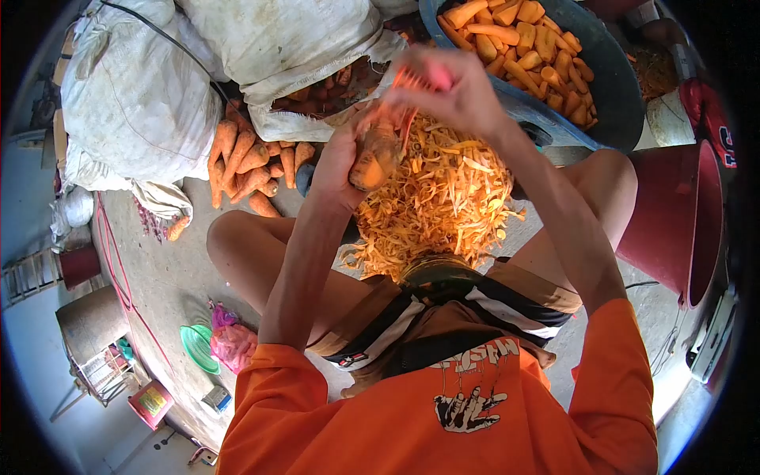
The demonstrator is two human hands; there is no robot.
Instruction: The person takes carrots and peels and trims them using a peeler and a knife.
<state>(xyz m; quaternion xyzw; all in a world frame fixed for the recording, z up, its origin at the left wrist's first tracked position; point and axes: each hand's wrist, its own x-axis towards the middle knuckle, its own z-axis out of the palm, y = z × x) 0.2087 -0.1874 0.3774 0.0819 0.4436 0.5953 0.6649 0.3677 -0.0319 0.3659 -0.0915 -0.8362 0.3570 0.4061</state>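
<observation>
My left hand [340, 154] is wrapped round a carrot [374, 162] whose brownish, unpeeled thick end points toward me. In my right hand [467, 91] is a peeler with a pink-red handle [438, 75], held close to the carrot's far end. Motion blurs the fingers and the peeler's head there. Below both hands lies a large heap of orange carrot peelings [435, 198], between my bent legs. Unpeeled carrots [245, 162] are piled on the floor to the left of my left hand.
Peeled carrots [530, 47] fill part of a dark blue tub [617, 87] at the upper right. White sacks [142, 103] stand at the upper left, one open with carrots inside. A maroon bucket [665, 222] is at the right. A green plastic dish [199, 348] and pink bag [233, 344] lie lower left.
</observation>
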